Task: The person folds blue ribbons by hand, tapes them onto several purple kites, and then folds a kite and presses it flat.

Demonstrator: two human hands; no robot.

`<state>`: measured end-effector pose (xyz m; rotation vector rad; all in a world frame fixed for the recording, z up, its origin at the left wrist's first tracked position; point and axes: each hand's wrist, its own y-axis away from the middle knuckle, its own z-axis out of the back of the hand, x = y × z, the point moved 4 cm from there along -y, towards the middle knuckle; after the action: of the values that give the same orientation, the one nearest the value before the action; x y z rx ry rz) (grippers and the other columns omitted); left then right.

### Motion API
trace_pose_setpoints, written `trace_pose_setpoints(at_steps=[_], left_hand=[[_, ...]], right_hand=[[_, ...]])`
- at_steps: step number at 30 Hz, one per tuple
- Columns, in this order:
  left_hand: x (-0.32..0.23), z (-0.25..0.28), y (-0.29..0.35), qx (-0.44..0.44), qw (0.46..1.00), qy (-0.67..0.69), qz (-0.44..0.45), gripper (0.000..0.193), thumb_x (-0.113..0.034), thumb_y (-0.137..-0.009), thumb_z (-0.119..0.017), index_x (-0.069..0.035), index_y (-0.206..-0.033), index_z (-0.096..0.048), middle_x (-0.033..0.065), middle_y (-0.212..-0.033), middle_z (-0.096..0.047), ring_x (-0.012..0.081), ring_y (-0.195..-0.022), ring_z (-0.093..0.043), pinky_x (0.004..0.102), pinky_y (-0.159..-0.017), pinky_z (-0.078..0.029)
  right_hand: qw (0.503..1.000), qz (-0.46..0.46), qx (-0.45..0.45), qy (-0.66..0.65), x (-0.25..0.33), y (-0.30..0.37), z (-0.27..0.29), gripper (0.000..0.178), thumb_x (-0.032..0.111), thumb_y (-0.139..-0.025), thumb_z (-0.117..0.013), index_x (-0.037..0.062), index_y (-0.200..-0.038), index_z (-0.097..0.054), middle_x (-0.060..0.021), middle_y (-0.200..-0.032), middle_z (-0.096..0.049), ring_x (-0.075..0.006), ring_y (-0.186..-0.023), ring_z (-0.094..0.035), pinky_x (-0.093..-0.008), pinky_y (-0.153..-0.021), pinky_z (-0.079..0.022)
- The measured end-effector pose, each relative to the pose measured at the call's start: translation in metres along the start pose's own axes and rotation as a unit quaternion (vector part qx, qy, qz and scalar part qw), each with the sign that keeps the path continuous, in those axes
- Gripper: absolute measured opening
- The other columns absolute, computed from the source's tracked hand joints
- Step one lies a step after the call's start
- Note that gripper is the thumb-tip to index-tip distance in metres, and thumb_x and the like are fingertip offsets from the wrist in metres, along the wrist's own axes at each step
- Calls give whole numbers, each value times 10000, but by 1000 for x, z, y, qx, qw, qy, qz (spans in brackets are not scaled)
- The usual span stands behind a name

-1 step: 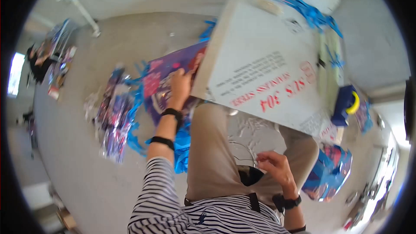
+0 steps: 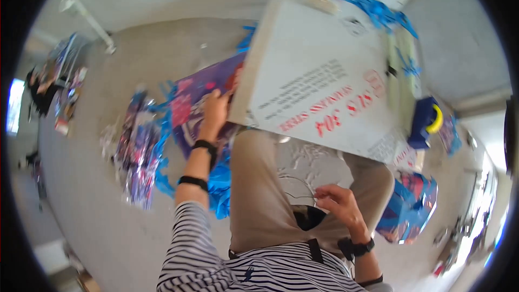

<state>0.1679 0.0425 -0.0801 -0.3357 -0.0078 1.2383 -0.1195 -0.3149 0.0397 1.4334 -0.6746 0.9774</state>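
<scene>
A purple and pink printed plastic bag [image 2: 186, 108] lies to the left of my lap, partly under a large white board [image 2: 308, 70]. My left hand [image 2: 215, 112] is at this bag beside the board's left edge, its fingers bent and closed on it. The board leans across my knees, with red and black print on its face. My right hand [image 2: 340, 204] hangs over my lap, fingers loosely bent and apart, with nothing visible in them. Between my legs, thin white strings [image 2: 305, 154] lie on the floor near a thin looped cord [image 2: 300, 181].
Blue plastic strips [image 2: 219, 189] lie beside my left leg. A heap of shiny printed packages [image 2: 140, 151] sits further left. A dark blue and yellow tape dispenser [image 2: 424, 123] stands on the board's right edge. A blue printed bag [image 2: 411, 208] is by my right knee. Another person [image 2: 42, 89] is far left.
The whole view has shifted slightly, so most things appear a little further left. Both hands keep nearly the same pose and place.
</scene>
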Motion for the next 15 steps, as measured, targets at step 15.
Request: trace_pose_setpoints(at_steps=[15], left_hand=[[23, -36, 22, 105, 957, 260, -69, 287, -44, -806, -647, 26, -1084, -672, 176, -1092, -653, 345, -1051, -620, 369, -931, -475]], right_hand=[[951, 50, -304, -32, -62, 37, 122, 178, 21, -891, -670, -56, -1051, -683, -46, -837, -687, -100, -757, -650, -251, -702, -530]])
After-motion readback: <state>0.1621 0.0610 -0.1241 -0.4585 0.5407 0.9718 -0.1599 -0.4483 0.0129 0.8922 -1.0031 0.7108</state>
